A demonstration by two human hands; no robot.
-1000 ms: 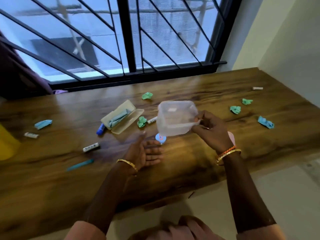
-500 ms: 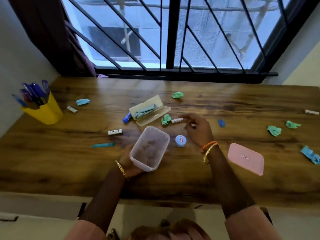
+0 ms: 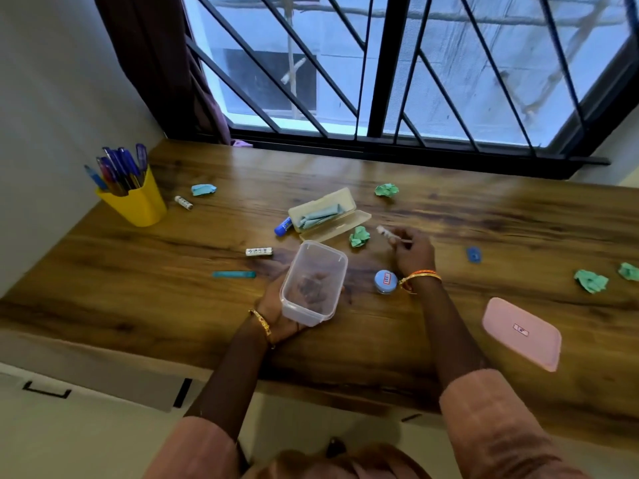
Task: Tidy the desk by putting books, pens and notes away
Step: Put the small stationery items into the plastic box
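Left hand (image 3: 276,305): palm up under a clear plastic container (image 3: 314,281), fingers curled round its base, holding it tilted above the near-centre desk (image 3: 138,288).
Right hand (image 3: 411,250): fingers pinch a small white stick (image 3: 385,232); what the stick is cannot be told.
Pens (image 3: 117,169): upright in a yellow cup (image 3: 138,202), far left.
Crumpled notes: 1 green (image 3: 359,236) just left of the right hand, 1 blue (image 3: 203,189) near the cup.
Pencil case (image 3: 328,214): open, far centre.
Pink lid (image 3: 522,333): flat, near right.

Clear tub (image 3: 313,283) tilted above desk; white marker (image 3: 387,233) lifted
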